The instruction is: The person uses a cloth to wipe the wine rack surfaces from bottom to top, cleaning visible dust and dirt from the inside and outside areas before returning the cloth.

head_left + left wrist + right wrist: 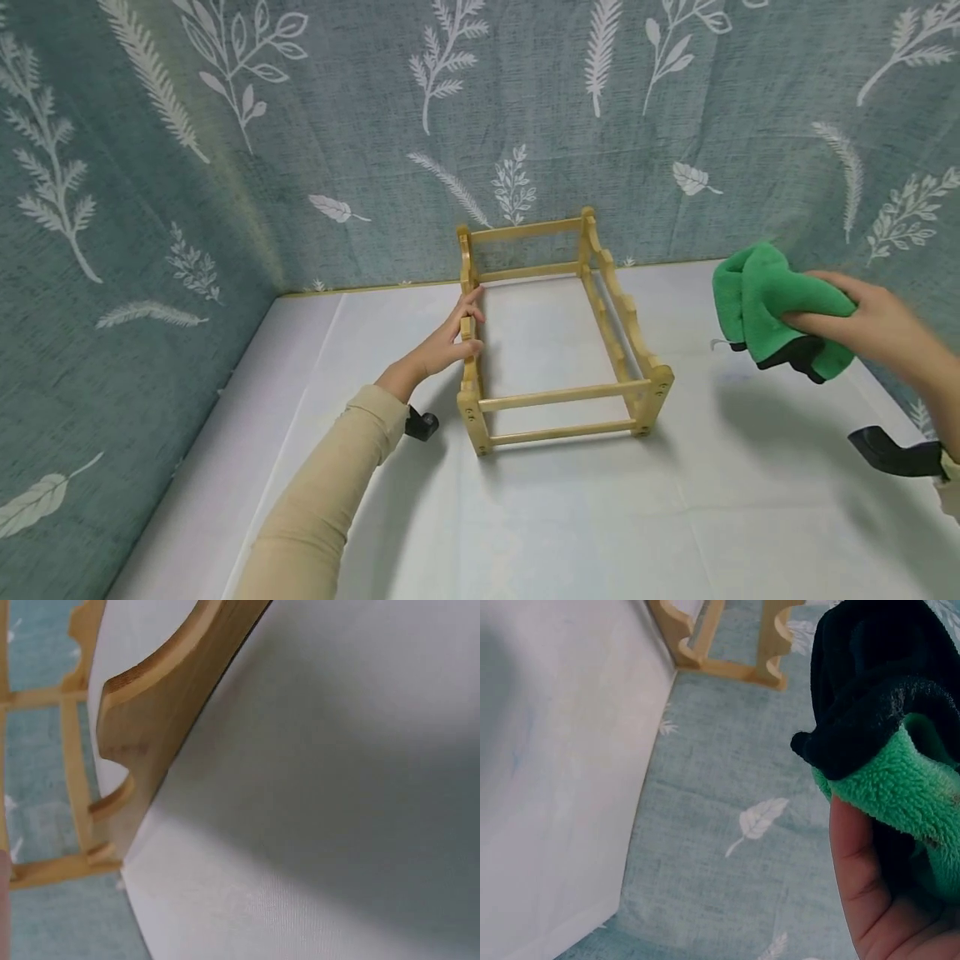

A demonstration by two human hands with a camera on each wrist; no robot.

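A light wooden rack (562, 398) with scalloped side rails stands on the white surface in the head view. My left hand (442, 337) grips its left side rail, fingers over the top and thumb nearer me. In the left wrist view the scalloped wooden rail (150, 724) shows close up, with only a sliver of finger at the left edge. Off to the right of the rack, my right hand (873, 312) holds a bunched green fuzzy cloth (765, 300) above the surface. Black fabric (862, 742) forms its other side, and my thumb presses the green part in the right wrist view.
The white tabletop (570, 533) spreads around the rack. A teal fabric backdrop (360, 108) with white leaf prints rises behind and at both sides. Black wrist mounts (896, 452) show at both wrists.
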